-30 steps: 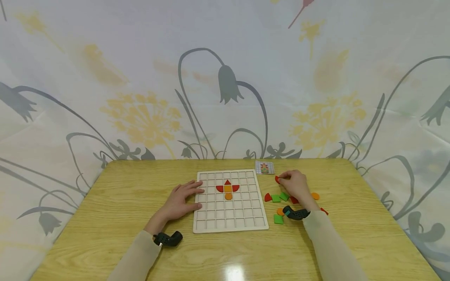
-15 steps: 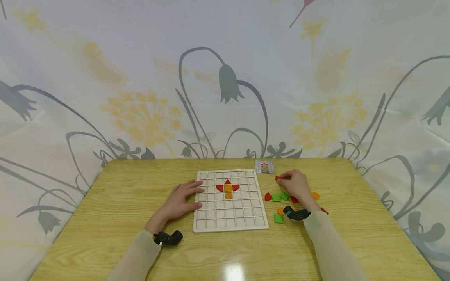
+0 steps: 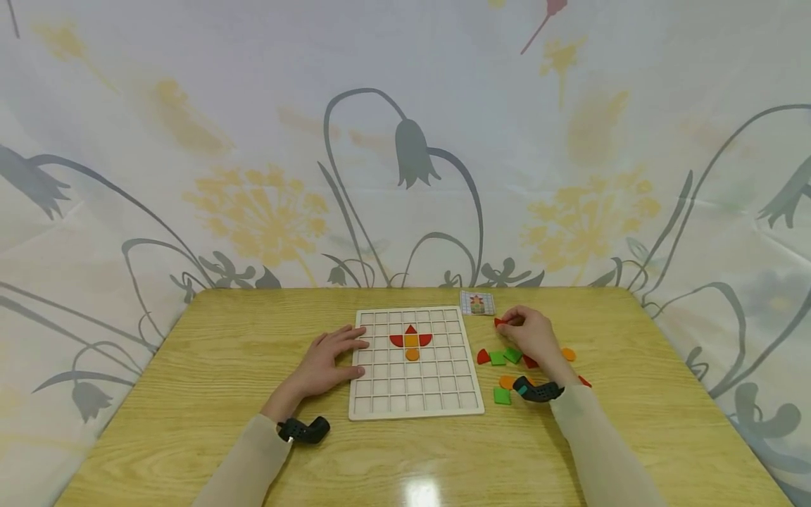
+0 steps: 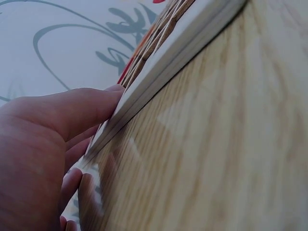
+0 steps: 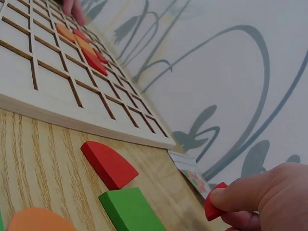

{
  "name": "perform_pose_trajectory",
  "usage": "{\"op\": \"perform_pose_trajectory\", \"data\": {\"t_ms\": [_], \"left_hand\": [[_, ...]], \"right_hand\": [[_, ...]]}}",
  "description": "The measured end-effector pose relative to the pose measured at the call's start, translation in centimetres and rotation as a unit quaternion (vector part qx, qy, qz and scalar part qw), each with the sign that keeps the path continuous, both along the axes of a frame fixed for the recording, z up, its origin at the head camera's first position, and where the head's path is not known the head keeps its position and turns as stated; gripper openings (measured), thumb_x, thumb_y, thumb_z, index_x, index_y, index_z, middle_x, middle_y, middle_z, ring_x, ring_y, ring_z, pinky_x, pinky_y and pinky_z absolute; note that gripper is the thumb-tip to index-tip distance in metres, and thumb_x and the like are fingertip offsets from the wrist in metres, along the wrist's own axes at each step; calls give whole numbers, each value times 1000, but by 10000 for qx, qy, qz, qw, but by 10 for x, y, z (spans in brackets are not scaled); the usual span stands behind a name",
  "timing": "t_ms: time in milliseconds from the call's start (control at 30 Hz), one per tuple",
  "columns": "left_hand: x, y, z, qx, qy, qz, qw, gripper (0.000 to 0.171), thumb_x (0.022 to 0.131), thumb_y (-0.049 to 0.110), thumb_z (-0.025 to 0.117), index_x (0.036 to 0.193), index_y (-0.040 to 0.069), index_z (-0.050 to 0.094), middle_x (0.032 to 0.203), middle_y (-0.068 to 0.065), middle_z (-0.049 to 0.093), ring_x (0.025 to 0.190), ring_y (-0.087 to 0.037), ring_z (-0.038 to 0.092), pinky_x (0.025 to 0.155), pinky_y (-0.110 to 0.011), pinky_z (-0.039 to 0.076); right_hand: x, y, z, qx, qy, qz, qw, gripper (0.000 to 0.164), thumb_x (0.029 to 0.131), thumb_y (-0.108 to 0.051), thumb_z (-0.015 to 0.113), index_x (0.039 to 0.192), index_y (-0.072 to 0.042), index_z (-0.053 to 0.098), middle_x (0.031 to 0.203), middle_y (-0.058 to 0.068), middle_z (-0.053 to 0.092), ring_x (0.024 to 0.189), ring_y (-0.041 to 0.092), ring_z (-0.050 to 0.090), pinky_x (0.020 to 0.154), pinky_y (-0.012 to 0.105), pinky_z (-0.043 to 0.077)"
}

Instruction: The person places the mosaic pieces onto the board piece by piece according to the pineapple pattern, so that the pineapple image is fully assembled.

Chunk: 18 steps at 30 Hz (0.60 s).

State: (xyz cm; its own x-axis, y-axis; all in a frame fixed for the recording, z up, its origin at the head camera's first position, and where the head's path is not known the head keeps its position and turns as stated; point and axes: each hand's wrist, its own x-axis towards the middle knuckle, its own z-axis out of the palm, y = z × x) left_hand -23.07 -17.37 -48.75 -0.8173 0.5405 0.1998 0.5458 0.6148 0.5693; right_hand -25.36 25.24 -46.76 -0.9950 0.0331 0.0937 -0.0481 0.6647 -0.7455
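Observation:
My left hand [image 3: 326, 362] rests on the left edge of a pale wooden grid board [image 3: 386, 405], fingers spread over its rim. In the left wrist view the thumb [image 4: 91, 108] lies along that rim. On the board a red triangle [image 3: 410, 329], an orange square [image 3: 411, 340], an orange circle [image 3: 412, 354] and two red quarter-circle pieces [image 3: 425, 340] form a small figure. To the right of the board, my right hand [image 3: 531, 334] pinches a red quarter-circle piece [image 5: 215, 202] between thumb and fingers, mostly covered by the thumb in the right wrist view.
A small pattern card [image 3: 477, 303] lies by the board's far right corner. Loose pieces lie right of the board: a red quarter-circle [image 5: 109, 166], green squares [image 3: 502, 396], orange rounds [image 3: 568, 354] and more red ones, some partly under the right hand and wrist.
My right hand shifts its fingers slightly and the red piece in its pinch turns a little. The left hand and the pieces on the board stay put.

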Motion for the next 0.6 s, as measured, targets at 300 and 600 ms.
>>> {"op": "perform_pose_trajectory", "data": {"t_ms": [300,600], "left_hand": [[0,0,0,21,23,-21,10000,48,92,32,72,134,11,64,153,-8,45,146,-34,28,112,-66,13],[1,0,0,40,-10,-1,10000,48,92,31,72,134,11,64,153,-8,44,146,-34,28,113,-66,13]], "right_hand": [[7,-11,13,-199,258,771,9965,24,98,-8,62,120,-1,67,97,10,61,82,25,55,70,36,46],[14,-35,15,-446,-4,1118,9927,10,92,-8,70,97,-3,62,88,6,66,77,22,62,63,31,51]]}}
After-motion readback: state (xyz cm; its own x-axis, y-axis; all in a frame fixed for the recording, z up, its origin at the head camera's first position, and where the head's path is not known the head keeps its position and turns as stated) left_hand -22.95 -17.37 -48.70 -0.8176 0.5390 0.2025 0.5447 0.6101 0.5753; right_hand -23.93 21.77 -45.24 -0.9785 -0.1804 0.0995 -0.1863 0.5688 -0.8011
